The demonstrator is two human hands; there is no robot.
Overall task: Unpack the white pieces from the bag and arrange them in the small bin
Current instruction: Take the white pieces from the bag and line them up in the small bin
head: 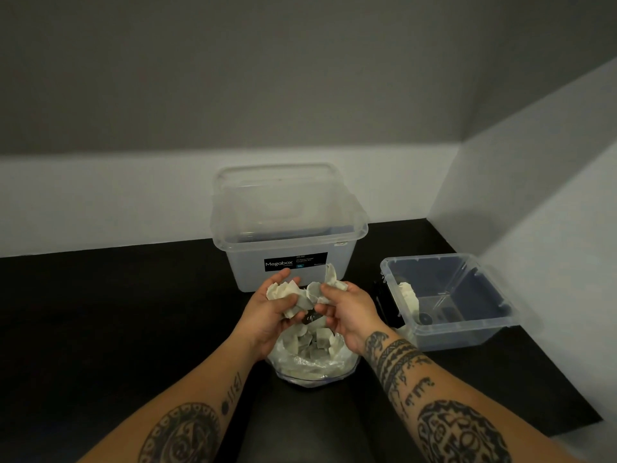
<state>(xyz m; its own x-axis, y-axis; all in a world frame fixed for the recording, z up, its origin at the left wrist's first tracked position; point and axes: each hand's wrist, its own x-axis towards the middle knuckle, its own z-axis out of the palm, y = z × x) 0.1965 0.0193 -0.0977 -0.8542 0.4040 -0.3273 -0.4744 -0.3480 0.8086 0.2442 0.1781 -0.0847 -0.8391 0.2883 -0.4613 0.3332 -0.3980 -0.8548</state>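
Pieces (291, 290) bunched in fingers (282, 301), above bag (314, 362).

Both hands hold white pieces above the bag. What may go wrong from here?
The left hand and right hand each grip a loose bunch of crumpled white pieces; some may slip onto the black table before reaching the small clear plastic bin.
Neither hand grips the clear plastic bag, so it may slump or tip.
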